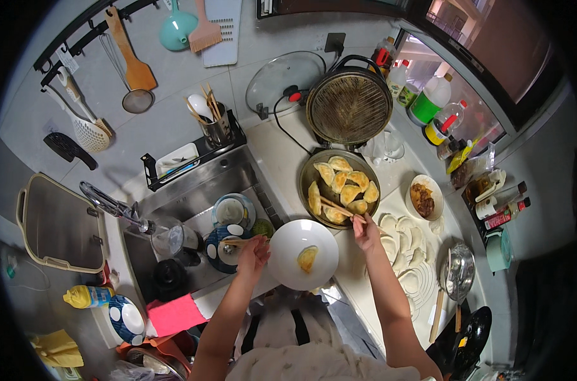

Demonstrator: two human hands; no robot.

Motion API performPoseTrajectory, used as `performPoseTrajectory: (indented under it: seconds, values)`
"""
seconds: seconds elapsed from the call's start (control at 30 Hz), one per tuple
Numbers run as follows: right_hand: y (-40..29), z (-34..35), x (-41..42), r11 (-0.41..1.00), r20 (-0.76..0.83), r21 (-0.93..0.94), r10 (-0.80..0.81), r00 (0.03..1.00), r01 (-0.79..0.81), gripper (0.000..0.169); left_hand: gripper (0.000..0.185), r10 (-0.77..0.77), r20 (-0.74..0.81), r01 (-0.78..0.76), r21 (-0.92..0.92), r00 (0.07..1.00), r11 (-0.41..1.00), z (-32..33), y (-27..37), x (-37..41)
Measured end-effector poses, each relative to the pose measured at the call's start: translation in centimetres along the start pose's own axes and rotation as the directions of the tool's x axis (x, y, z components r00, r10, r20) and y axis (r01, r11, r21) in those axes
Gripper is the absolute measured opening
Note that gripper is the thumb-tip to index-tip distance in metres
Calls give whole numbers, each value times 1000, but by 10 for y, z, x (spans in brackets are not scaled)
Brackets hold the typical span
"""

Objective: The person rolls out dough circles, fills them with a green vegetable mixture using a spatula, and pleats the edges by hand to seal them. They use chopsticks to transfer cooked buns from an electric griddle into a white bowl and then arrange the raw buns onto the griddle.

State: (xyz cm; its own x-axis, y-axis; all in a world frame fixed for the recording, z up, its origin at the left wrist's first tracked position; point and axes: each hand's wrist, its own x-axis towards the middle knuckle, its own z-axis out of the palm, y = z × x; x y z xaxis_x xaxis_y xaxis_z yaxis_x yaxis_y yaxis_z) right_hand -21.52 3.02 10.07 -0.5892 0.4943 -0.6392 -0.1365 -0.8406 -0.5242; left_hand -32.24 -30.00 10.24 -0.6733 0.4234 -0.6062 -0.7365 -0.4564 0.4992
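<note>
My right hand (365, 232) grips wooden chopsticks (336, 205), whose tips reach among the browned dumplings in the round electric griddle pan (303, 166). Several half-moon dumplings (350, 194) lie there, golden on top. My left hand (253, 257), palm partly up, is at the left rim of a white plate (288, 238) and appears to hold it; some fingertips are hidden. One browned dumpling (307, 259) rests on this plate, which sits by the counter's front edge, below the pan. To the pan's right, uncooked dumplings (403, 240) lie close together on the counter.
The griddle's ridged lid (349, 107) stands raised behind the pan. Dishes and a blue-and-white bowl (217, 250) fill part of the sink (193, 214). A bowl with filling (424, 197) and a metal bowl (462, 266) stand right. Bottles (429, 100) line the window ledge.
</note>
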Motion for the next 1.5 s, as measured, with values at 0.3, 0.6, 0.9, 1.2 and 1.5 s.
performPoseTrajectory:
  seconds: [0.3,0.6,0.9,1.2,1.5]
  values:
    - [62,-20,-123,567,414,-673,-245,877,476,25,25,-54,-28,58,155,998,986,27,1,3]
    - [-29,-14,-100,-168,701,-643,-523,485,748,11,24,-62,-59,71,164,996,984,30,-1,8]
    - [-37,-4,-48,-89,763,-605,-351,543,791,16,19,-22,-21,24,61,1000,998,12,7,7]
    - [-43,1,-14,657,146,-574,-506,850,489,38,17,-7,-9,8,50,1000,999,15,13,2]
    - [-12,9,-34,628,192,-475,-609,769,616,36,16,-13,14,12,78,1000,997,16,10,2]
